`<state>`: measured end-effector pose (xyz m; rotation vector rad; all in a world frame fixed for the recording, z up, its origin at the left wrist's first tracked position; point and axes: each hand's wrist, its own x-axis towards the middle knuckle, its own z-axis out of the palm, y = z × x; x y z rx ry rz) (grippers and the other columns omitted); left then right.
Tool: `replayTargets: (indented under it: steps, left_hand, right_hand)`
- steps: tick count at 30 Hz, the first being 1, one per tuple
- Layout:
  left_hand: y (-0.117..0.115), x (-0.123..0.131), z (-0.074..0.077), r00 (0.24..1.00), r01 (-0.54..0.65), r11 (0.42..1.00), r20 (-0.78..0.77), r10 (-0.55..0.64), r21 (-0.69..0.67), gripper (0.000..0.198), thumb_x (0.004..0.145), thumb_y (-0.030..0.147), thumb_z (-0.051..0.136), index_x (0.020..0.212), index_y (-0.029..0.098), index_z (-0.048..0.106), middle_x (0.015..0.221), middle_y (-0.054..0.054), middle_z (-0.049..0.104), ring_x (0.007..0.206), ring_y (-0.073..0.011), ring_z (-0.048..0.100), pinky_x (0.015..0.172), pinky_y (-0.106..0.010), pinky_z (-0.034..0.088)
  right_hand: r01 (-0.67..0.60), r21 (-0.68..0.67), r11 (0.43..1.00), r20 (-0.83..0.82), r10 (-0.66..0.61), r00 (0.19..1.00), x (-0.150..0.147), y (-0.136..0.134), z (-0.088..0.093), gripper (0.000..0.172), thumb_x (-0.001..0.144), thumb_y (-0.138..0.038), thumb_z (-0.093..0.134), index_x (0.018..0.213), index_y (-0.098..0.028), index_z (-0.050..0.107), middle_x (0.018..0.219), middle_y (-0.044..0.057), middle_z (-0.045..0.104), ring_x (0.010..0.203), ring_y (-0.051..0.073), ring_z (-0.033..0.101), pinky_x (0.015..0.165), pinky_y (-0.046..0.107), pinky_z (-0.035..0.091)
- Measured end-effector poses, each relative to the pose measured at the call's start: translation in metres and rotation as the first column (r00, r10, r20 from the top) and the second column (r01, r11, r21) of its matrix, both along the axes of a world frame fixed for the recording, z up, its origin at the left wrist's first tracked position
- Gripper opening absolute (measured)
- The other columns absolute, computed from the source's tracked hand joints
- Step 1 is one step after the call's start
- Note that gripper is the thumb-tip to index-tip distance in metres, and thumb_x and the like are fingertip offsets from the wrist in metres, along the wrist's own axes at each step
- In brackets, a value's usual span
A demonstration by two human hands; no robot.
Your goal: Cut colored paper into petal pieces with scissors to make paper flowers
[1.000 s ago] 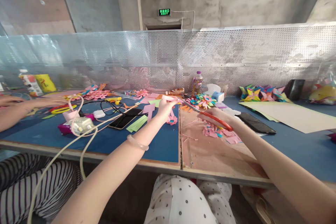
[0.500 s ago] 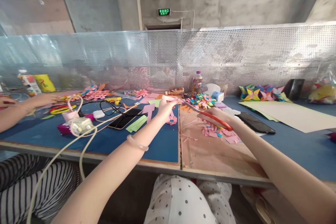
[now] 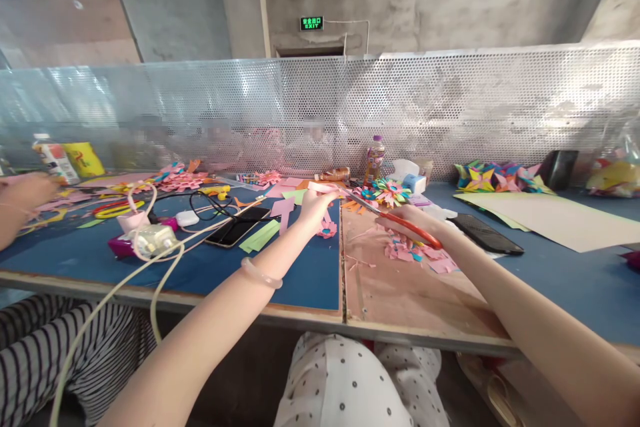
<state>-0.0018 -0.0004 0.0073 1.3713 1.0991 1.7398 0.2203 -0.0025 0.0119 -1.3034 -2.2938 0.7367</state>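
My left hand [image 3: 316, 205] pinches a small piece of pale pink paper [image 3: 321, 187] above the middle of the table. Red-handled scissors [image 3: 413, 228] are in my right hand [image 3: 406, 221], their blades pointing left toward the paper. Whether the blades touch the paper is too small to tell. Under my right hand lie pink paper scraps [image 3: 400, 251]. A pink paper flower [image 3: 327, 229] rests just below my left hand, and colourful paper flowers [image 3: 390, 192] sit behind the scissors.
Left of my arm are a phone [image 3: 237, 227], green paper strips [image 3: 260, 235], cables and a power adapter [image 3: 153, 240]. To the right lie a dark phone [image 3: 485, 233] and large pale sheets [image 3: 555, 217]. A bottle [image 3: 375, 159] stands behind. Another person's hand [image 3: 30, 195] is at far left.
The other person's hand at the left has drawn back toward the left edge. My hands, the paper and the scissors look almost unmoved.
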Motion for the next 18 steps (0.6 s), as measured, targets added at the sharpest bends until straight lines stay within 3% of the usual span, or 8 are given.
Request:
replayTargets:
  steps: [7,18]
  left_hand:
    - [0.0052,-0.0017,-0.0049,1.0,-0.001,1.0,0.023,0.001,-0.011,0.019,0.057,0.026,0.069,0.072,0.015,0.063,0.064,-0.003,0.061,0.061,-0.0141,0.055,0.054,-0.025,0.04]
    - [0.008,-0.0026,-0.0071,0.999,0.009,1.0,0.033,-0.009,0.001,0.022,0.056,0.026,0.069,0.075,0.016,0.063,0.075,-0.005,0.065,0.071,-0.0165,0.058,0.061,-0.027,0.043]
  right_hand:
    - [0.009,0.085,0.996,0.067,-0.015,0.998,0.0004,-0.0005,-0.001,0.044,0.072,-0.057,0.046,0.054,-0.016,0.05,0.048,0.0,0.048,0.044,0.009,0.042,0.042,0.023,0.031]
    - [0.042,0.017,0.999,0.038,-0.043,0.998,-0.0029,-0.0069,0.0027,0.044,0.071,-0.057,0.048,0.056,-0.016,0.049,0.046,-0.001,0.046,0.04,0.008,0.04,0.039,0.022,0.03]
